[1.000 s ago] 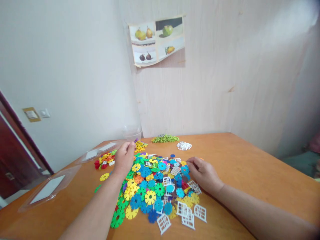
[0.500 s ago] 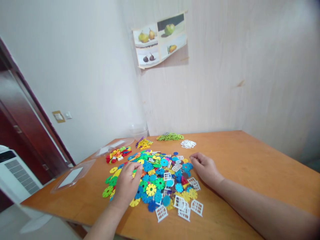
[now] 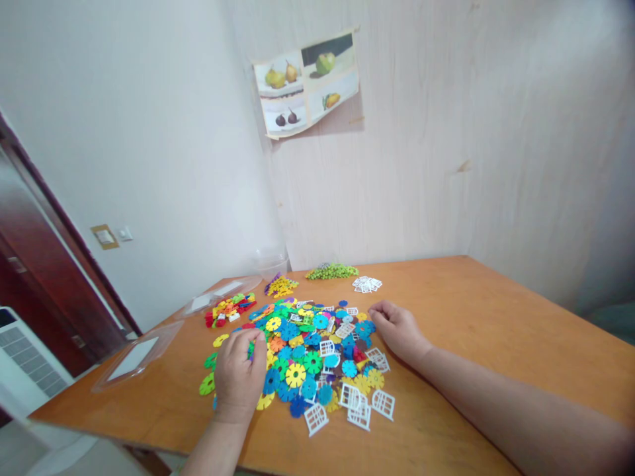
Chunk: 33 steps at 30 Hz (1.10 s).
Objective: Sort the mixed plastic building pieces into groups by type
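Note:
A heap of flat plastic building discs [image 3: 302,350] in blue, yellow and green, mixed with white window pieces [image 3: 354,410], lies on the wooden table [image 3: 476,330]. My left hand [image 3: 239,377] rests on the heap's left side, fingers curled down over the discs; what lies under them is hidden. My right hand [image 3: 397,328] sits at the heap's right edge, fingers bent and tips touching the pieces.
Farther back lie small sorted piles: red and orange pieces [image 3: 228,309], yellow pieces [image 3: 281,285], green pieces [image 3: 331,270], white pieces [image 3: 366,284]. Two clear lids [image 3: 133,354] and a clear tub [image 3: 270,259] stand at the left and back. The table's near edge is close.
My left hand has drawn back from the far yellow pile to the heap's near left side. The right hand has barely shifted. The view has swung.

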{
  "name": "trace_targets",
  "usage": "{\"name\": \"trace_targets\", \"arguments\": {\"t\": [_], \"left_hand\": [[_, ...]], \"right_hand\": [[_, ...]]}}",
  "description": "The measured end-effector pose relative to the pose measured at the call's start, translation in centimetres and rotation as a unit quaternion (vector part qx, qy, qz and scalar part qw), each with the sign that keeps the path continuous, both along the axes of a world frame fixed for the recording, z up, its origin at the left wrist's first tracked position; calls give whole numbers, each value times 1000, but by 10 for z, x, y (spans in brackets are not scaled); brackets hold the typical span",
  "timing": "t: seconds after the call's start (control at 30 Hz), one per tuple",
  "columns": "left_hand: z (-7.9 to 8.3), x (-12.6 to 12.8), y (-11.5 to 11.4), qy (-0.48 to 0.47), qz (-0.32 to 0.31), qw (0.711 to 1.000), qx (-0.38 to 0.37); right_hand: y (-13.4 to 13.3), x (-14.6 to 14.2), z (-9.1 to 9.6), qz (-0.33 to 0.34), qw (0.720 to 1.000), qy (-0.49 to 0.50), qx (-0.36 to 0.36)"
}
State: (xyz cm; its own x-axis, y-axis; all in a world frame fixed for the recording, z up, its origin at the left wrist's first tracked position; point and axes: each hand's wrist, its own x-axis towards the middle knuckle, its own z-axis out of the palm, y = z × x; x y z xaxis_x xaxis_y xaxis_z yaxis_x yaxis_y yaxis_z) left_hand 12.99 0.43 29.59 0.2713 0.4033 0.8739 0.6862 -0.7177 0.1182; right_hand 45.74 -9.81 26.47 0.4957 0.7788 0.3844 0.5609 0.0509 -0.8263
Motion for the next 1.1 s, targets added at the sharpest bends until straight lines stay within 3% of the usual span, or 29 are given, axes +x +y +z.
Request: {"name": "trace_targets", "arguments": {"t": [0.2, 0.5, 0.8, 1.1], "left_hand": [[1, 4, 1, 8, -12, 1000, 24], [1, 1, -2, -17, -24, 999, 30], [3, 4, -6, -41, -29, 998, 24], [5, 7, -15, -1, -48, 998, 38]], "right_hand": [[-3, -3, 3, -11, 999, -35, -7], [-12, -13, 9, 33, 996, -76, -28], [-37, -36, 28, 149, 975, -150, -66], [-38, -40, 31, 124, 973, -176, -84]]}}
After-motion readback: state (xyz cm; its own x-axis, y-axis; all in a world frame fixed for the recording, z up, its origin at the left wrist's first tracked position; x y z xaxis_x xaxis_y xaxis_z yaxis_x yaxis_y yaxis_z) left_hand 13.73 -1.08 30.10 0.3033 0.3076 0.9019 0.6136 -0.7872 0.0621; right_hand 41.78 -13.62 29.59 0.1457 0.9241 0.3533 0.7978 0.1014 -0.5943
